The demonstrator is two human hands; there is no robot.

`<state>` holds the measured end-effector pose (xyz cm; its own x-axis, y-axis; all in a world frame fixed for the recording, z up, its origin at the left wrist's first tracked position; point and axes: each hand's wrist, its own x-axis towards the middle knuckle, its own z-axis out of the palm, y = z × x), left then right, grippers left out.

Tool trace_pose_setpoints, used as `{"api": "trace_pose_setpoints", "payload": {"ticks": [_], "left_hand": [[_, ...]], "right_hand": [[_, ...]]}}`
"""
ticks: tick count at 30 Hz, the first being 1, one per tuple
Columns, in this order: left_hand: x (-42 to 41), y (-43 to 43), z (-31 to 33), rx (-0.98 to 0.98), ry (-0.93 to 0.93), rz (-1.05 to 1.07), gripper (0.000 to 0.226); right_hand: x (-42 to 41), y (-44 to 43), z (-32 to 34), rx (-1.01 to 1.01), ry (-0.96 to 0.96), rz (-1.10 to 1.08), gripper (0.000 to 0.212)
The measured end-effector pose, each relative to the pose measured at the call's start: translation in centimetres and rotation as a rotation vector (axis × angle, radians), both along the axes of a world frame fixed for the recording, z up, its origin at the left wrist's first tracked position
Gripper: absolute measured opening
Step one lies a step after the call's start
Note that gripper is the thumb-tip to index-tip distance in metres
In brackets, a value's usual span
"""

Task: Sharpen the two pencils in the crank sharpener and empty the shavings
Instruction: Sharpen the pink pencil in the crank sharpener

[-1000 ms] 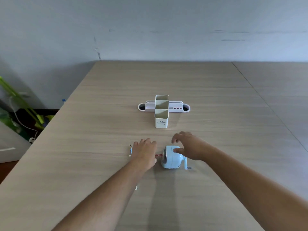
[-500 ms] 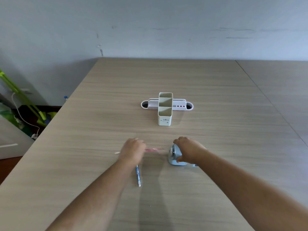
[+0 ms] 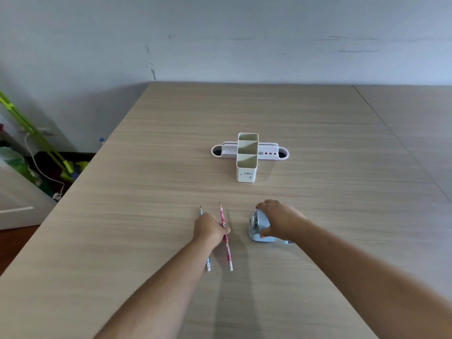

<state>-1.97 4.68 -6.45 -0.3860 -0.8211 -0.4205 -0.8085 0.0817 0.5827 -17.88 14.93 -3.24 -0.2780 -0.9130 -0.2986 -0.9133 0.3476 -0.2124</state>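
Observation:
A pink patterned pencil (image 3: 227, 250) lies lengthwise on the wooden table (image 3: 146, 216), its sharp tip pointing away from me. My left hand (image 3: 210, 230) pinches it at mid-length. A blue pencil (image 3: 201, 211) lies parallel just to its left, mostly hidden under that hand and forearm, its white end (image 3: 208, 266) showing below. The light blue crank sharpener (image 3: 258, 228) stands to the right of the pencils. My right hand (image 3: 278, 220) grips it from above and the side; a bit of its crank (image 3: 289, 242) peeks out beneath my wrist.
A white pencil holder (image 3: 247, 165) with three compartments stands farther back at the centre, on a flat white tray (image 3: 269, 151) with oval ends. A second table (image 3: 415, 118) adjoins on the right. Green clutter and a cable (image 3: 36, 165) lie on the floor at the left.
My left hand drew the pink pencil out of the sharpener, swung it leftward and laid it beside the blue pencil. My right hand stayed on the sharpener.

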Motion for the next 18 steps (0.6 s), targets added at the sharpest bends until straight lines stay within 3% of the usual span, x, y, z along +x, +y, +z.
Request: {"api": "trace_pose_setpoints", "payload": {"ticks": [11,15,18], "left_hand": [[-0.8,-0.4,-2.1,-0.061,-0.186,0.027,0.035],[-0.2,-1.1,-1.2,-0.132,-0.124,0.047,0.028],[0.5,-2.3,0.9,-0.234,0.041,0.175,0.015]], "right_hand": [[-0.1,0.0,-0.7,-0.044,-0.009,0.003,0.07],[-0.1,0.0,-0.9,-0.032,-0.001,-0.005,0.071],[-0.1,0.6,-0.7,-0.02,-0.092,0.0,0.092]]}}
